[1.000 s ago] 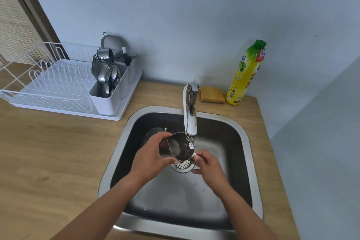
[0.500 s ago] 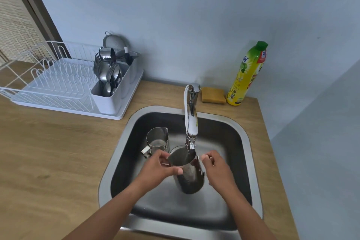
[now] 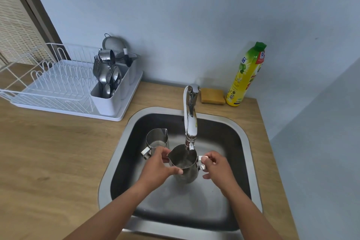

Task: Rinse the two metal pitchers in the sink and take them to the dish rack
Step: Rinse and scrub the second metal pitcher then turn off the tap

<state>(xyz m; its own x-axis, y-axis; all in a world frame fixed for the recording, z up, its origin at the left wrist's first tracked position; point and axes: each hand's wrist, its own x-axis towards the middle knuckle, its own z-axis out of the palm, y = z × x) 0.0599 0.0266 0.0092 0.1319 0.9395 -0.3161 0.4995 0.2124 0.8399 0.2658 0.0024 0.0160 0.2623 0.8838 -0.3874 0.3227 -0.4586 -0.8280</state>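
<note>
rinse | left hand (image 3: 158, 167) grips pitcher (image 3: 184, 163) body | right hand (image 3: 216, 167) pinches its handle | keep mouth upright under faucet (image 3: 190, 121) above, swirl gently

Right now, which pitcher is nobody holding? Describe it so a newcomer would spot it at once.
Find the steel sink set in the wooden counter. Inside, left of the faucet, a metal pitcher stands upright. Unlike the held pitcher under the spout, no hand touches it.

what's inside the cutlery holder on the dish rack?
Spoons and forks stand in the cutlery holder, with a metal cup above them. Their lower ends are hidden by its wall.
</note>
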